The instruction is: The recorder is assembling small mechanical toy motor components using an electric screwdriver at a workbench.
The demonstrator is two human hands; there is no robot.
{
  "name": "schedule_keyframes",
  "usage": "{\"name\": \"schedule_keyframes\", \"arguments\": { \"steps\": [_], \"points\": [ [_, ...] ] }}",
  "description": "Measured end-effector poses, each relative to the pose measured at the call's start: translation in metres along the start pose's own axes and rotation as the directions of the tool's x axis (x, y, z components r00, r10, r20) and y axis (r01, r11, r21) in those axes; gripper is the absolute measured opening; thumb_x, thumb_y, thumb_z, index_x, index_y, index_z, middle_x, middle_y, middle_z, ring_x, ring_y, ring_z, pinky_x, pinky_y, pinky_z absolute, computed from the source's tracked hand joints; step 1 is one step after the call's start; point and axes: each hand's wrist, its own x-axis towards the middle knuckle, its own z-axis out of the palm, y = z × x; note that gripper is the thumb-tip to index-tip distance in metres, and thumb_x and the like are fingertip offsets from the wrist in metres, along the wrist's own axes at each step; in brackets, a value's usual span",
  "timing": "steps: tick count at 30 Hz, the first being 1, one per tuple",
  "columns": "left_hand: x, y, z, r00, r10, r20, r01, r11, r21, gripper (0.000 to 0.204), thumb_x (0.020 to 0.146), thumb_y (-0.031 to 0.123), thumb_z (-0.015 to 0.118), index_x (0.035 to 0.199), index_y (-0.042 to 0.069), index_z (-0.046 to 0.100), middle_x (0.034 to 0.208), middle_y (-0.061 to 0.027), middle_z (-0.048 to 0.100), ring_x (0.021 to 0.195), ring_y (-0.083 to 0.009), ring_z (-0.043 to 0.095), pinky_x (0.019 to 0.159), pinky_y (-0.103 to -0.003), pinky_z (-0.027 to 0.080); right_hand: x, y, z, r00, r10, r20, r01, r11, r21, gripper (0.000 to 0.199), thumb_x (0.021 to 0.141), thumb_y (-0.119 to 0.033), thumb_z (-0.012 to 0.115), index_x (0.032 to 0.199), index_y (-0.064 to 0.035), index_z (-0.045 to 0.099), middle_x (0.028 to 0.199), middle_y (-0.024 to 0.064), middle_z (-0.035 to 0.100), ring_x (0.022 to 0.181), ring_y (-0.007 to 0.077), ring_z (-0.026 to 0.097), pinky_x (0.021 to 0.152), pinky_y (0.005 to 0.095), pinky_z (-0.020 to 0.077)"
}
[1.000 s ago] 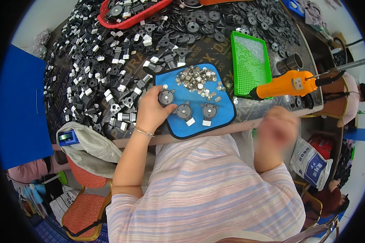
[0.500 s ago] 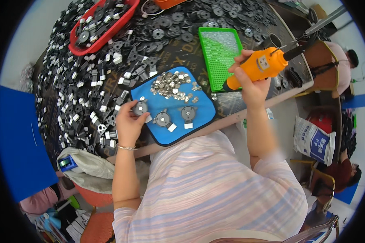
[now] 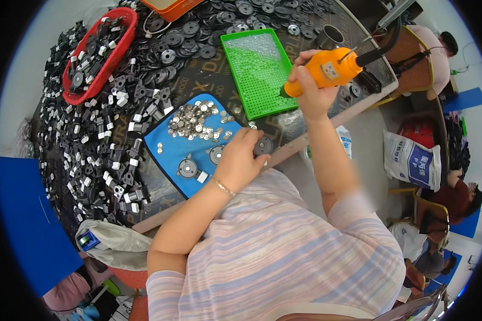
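My right hand (image 3: pixel 313 91) is closed around an orange electric screwdriver (image 3: pixel 334 68). Its dark tip is over the right side of a green perforated tray (image 3: pixel 245 88) whose far part is covered with small shiny pieces. My left hand (image 3: pixel 241 160) grips a dark round disc part (image 3: pixel 264 145) at the right edge of a blue mat (image 3: pixel 171 142); the fingers hide some of it. Two more grey disc parts lie on the mat: one (image 3: pixel 188 168) with a white block attached, the other (image 3: pixel 216 155) partly hidden by my left hand. Small silver metal pieces (image 3: pixel 193 120) are heaped at the mat's far side.
Many black-and-white parts (image 3: pixel 110 155) cover the table's left side, around a filled red basin (image 3: pixel 124 51). Black discs (image 3: pixel 190 29) are piled at the back, near an orange container (image 3: pixel 171 9). Other people sit at the right, beyond a white sack (image 3: pixel 409 160).
My left hand has moved right across the mat, from the left disc part to the one at the right edge. The screwdriver tip has shifted slightly relative to the tray. The whole view has turned somewhat.
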Motion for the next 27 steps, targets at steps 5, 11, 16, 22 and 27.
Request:
{"name": "schedule_keyframes", "arguments": {
  "steps": [5, 11, 16, 22, 27],
  "points": [
    [0.02, -0.002, 0.013, 0.987, -0.129, 0.093, 0.128, 0.992, 0.015, 0.043, 0.064, 0.008, 0.073, 0.102, -0.003, 0.056, 0.1, -0.0192, 0.056, 0.093, -0.0363, 0.056, 0.077, -0.04, 0.047, 0.002, 0.009, -0.006, 0.999, -0.04, 0.0, 0.04, 0.999, 0.017, 0.025, 0.078, 0.003, 0.059, 0.1, 0.0008, 0.048, 0.09, 0.0119, 0.054, 0.064, 0.0164, 0.057, 0.061, 0.0277, 0.0474],
    [0.026, -0.006, 0.019, 0.978, -0.195, 0.08, 0.195, 0.981, 0.005, 0.042, 0.064, 0.008, 0.073, 0.1, -0.004, 0.056, 0.098, -0.0202, 0.057, 0.091, -0.0367, 0.056, 0.077, -0.04, 0.047, 0.009, 0.017, -0.012, 0.996, -0.082, 0.036, 0.082, 0.997, -0.007, 0.025, 0.077, 0.001, 0.061, 0.099, 0.0012, 0.048, 0.09, 0.0118, 0.054, 0.063, 0.0163, 0.057, 0.06, 0.028, 0.0477],
    [0.028, -0.006, 0.019, 0.977, -0.202, 0.071, 0.202, 0.979, 0.008, 0.042, 0.062, 0.007, 0.074, 0.099, -0.003, 0.057, 0.095, -0.0194, 0.058, 0.089, -0.0357, 0.057, 0.074, -0.04, 0.048, 0.01, 0.013, -0.015, 0.999, -0.01, 0.037, 0.01, 1.0, 0.003, 0.024, 0.078, 0.0, 0.061, 0.098, 0.0013, 0.048, 0.09, 0.0117, 0.054, 0.063, 0.016, 0.057, 0.059, 0.0273, 0.0475],
    [0.028, -0.006, 0.019, 0.973, -0.225, 0.06, 0.226, 0.974, -0.017, 0.043, 0.061, 0.007, 0.076, 0.099, -0.004, 0.058, 0.094, -0.0186, 0.059, 0.078, -0.0334, 0.059, 0.068, -0.038, 0.049, 0.01, 0.016, -0.016, 0.999, -0.019, 0.041, 0.018, 1.0, 0.011, 0.024, 0.078, 0.0, 0.061, 0.098, 0.001, 0.049, 0.088, 0.0112, 0.054, 0.063, 0.0159, 0.057, 0.058, 0.027, 0.0475],
    [0.028, -0.006, 0.019, 0.974, -0.219, 0.056, 0.221, 0.975, -0.021, 0.043, 0.061, 0.007, 0.076, 0.099, -0.004, 0.058, 0.093, -0.0185, 0.058, 0.075, -0.0323, 0.06, 0.066, -0.038, 0.049, 0.01, 0.015, -0.012, 0.999, -0.002, 0.044, 0.002, 1.0, 0.014, 0.023, 0.078, 0.001, 0.06, 0.098, 0.0012, 0.048, 0.085, 0.0104, 0.054, 0.062, 0.0158, 0.056, 0.057, 0.0269, 0.0473]
  ]
}}
